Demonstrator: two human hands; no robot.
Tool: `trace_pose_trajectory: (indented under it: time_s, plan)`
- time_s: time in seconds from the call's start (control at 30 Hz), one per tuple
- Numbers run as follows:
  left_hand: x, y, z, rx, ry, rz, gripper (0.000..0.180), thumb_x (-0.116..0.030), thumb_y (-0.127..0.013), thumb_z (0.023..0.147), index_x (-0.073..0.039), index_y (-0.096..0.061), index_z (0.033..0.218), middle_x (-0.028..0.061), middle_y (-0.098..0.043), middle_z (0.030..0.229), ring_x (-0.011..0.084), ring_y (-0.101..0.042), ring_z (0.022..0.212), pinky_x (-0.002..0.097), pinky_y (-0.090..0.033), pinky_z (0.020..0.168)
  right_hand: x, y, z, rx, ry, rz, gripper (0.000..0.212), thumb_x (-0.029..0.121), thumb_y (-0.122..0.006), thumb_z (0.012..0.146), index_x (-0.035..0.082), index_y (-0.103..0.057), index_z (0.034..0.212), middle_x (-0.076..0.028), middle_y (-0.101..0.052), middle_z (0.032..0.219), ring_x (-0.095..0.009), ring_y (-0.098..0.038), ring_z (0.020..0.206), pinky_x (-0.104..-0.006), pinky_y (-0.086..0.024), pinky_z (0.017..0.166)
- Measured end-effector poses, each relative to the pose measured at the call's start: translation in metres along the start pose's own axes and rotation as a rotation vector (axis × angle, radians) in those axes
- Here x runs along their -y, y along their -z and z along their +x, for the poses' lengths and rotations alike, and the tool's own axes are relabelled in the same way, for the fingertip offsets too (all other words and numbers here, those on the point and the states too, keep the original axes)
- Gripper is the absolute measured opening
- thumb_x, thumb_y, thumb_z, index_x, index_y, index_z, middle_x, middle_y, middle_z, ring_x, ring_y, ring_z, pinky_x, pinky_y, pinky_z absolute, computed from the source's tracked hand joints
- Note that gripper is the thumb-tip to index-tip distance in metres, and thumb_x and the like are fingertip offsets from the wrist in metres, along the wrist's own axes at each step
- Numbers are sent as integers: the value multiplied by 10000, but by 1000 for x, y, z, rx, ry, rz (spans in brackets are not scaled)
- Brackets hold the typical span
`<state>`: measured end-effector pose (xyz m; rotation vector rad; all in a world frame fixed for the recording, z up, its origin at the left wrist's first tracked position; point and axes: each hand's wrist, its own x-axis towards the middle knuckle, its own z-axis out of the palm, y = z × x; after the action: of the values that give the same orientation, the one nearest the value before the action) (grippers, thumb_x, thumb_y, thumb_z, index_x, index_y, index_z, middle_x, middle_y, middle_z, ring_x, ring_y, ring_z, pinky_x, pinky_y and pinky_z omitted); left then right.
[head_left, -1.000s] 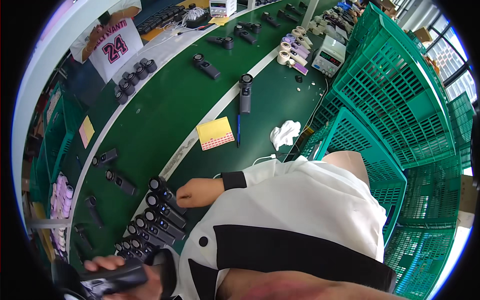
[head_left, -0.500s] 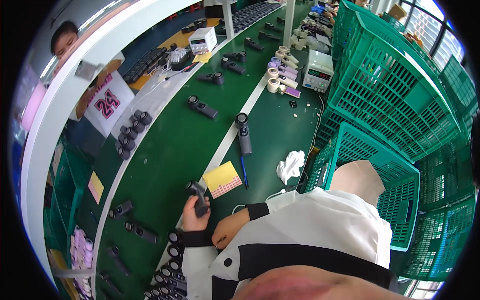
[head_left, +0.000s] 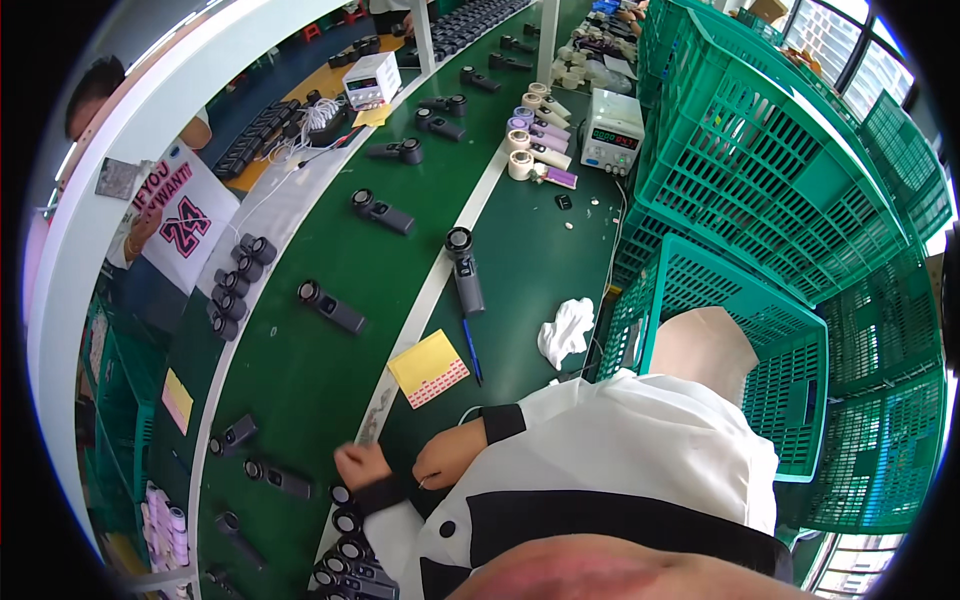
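My left hand is over the pale edge strip of the green belt, beside a group of dark grey handheld fans. Its fingers are curled in and nothing shows in them. My right hand rests low over the bench close to my body. Its fingers are bent together, with a thin pale bit at the fingertips that I cannot make out. Ahead and left on the belt lies a single grey fan, its round head toward the far left. Another grey fan lies on the pale strip above the yellow paper pad.
A blue pen and a crumpled white cloth lie on the bench. Cream and purple fans stand near a power supply. Green crates are stacked to the right. Across the belt is another person.
The grey fan held in my left hand has been let go and now lies farther out on the belt. That hand has drawn back toward the fan group. The view has shifted slightly.
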<state>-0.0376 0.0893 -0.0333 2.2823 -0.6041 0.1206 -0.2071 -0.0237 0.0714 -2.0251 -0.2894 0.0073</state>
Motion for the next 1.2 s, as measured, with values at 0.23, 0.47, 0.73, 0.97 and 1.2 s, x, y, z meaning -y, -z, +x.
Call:
trace_pose_trajectory:
  time_s: [0.23,0.47,0.73,0.97,1.2]
  plan:
    - [-20,83,-117,-236,-98,574,152,-109,-539,720,6,-444,748,168,-458,679,326,-457,576,386,-386,514,29,-8,16,61,0,-16,254,226,-467,809,-8,-565,791,-195,-563,735,-348,-545,730,-413,-417,651]
    - [-4,71,-127,-174,-27,543,224,-108,-576,676,15,-455,819,165,-477,723,302,-478,600,373,-407,528,41,-16,2,144,-15,-79,255,226,-419,840,2,-540,823,-187,-546,779,-345,-530,771,-408,-415,683]
    - [-1,54,-95,121,338,-42,340,-108,-619,626,25,-468,900,163,-499,773,274,-502,627,358,-432,544,47,-20,-10,-92,-138,2,283,271,-440,842,7,-536,873,-204,-566,778,-370,-536,756,-414,-418,677]
    - [-56,89,-126,215,575,-640,450,-107,-657,583,34,-479,972,160,-518,816,250,-523,651,345,-453,557,15,5,9,-414,-130,359,570,471,-350,874,3,-360,1199,-158,-490,1079,-245,-460,1040,-323,-362,862]
    - [-89,120,-110,101,-18,-179,481,-202,-652,594,34,-490,980,147,-524,690,268,-497,547,353,-433,552,38,30,26,-423,27,152,507,453,-332,886,21,-379,1147,-99,-497,928,-166,-492,819,-294,-407,735]
